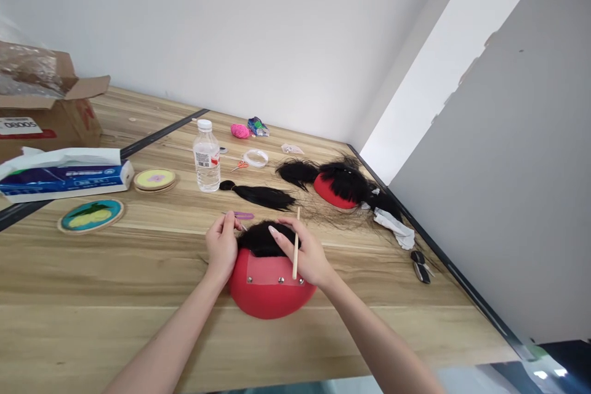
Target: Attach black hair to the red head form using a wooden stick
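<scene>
A red dome-shaped block (268, 289) sits on the wooden table (138, 332) in front of me, with a pinned mesh patch and a tuft of black hair (263, 239) on its top. My left hand (222, 246) rests against the dome's left side, fingers pinched on a thin tool at the hair's edge. My right hand (307, 252) lies on the dome's right side and grips a slim wooden stick (296, 245) held upright, with the forefinger stretched over the hair.
Behind lie a black hair bundle (263, 196), a purple tool (244, 215), a water bottle (206, 157), a second red block under black hair (339, 188), white cloth (392, 226) and clips (420, 266). On the left are round embroidery hoops (91, 215), tissues (64, 175) and a cardboard box (41, 104).
</scene>
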`<state>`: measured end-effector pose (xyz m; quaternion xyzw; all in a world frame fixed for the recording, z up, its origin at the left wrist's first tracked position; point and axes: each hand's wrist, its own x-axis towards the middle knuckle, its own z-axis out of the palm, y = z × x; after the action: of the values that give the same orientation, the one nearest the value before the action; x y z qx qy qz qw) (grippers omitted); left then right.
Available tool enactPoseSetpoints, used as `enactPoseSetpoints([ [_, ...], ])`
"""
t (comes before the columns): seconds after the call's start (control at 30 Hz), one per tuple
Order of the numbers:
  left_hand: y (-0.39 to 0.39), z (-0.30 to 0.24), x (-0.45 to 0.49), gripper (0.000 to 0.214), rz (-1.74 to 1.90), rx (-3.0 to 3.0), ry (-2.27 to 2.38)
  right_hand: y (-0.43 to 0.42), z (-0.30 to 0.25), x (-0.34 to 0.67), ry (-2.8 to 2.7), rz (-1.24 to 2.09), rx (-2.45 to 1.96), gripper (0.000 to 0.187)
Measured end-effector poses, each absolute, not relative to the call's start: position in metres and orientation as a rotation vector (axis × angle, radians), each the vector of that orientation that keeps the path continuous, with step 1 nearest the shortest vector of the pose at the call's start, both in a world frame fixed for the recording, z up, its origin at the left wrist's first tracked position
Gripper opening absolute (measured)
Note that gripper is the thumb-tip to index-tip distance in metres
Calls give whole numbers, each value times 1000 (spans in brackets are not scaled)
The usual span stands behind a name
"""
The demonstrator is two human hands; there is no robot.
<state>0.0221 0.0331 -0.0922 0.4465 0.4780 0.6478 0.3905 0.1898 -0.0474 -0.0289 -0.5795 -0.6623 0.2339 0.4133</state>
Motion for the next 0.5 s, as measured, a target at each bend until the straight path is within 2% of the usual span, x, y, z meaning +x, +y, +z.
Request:
enactPoseSetpoints([
  [0.1,33,-92,22,39,1650,1134,1215,-51,-27,192,-1746,577,-1493,59],
  [0.17,34,-93,22,39,1652,1132,1216,-52,-25,192,-1774,577,-1515,63],
  [0.4,36,-95,22,38,1650,1117,1202,-48,-29,188,-1635,611,-1522,41],
  [0.5,37,-96,22,38,1647,1117,1199,-48,-30,188,-1628,587,-1502,38],
])
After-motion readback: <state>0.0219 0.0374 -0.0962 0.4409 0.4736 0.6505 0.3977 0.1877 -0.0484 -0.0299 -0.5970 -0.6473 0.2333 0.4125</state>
